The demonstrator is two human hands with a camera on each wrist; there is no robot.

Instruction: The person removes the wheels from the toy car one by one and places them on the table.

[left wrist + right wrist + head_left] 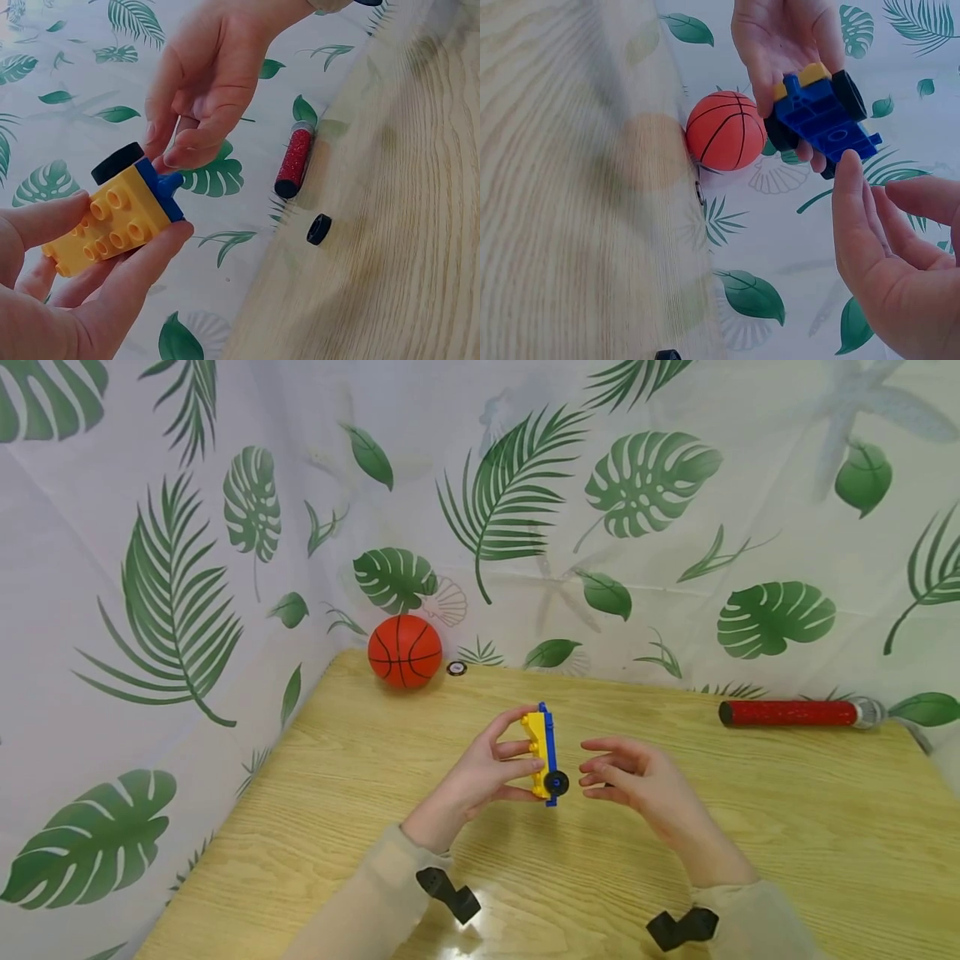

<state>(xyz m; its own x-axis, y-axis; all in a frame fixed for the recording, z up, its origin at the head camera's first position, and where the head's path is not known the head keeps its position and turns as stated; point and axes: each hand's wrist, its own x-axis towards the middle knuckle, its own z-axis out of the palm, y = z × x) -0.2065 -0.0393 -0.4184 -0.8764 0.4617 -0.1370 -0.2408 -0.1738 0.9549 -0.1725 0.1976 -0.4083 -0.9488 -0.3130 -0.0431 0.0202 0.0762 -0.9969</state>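
Observation:
My left hand (487, 764) grips a toy car (540, 752) of building blocks, its thumb and fingers on the yellow top. Tipped on its side, the car turns its blue base (821, 120) toward my right hand (637, 781). Black wheels (849, 94) show on the base in the right wrist view. My right hand is beside the car with fingers loosely bent and holds nothing; its fingertips overlap the car in that view. A loose black wheel (319, 229) rests on the table, mostly hidden behind my right hand in the head view.
An orange ball (405, 652) with black basketball lines sits at the table's back left corner, with a small round black-and-white disc (457, 668) beside it. At the back right lies a red glittery tube (791, 713) with a silvery end. A leaf-print curtain (525, 510) hangs behind the wooden table (300, 827).

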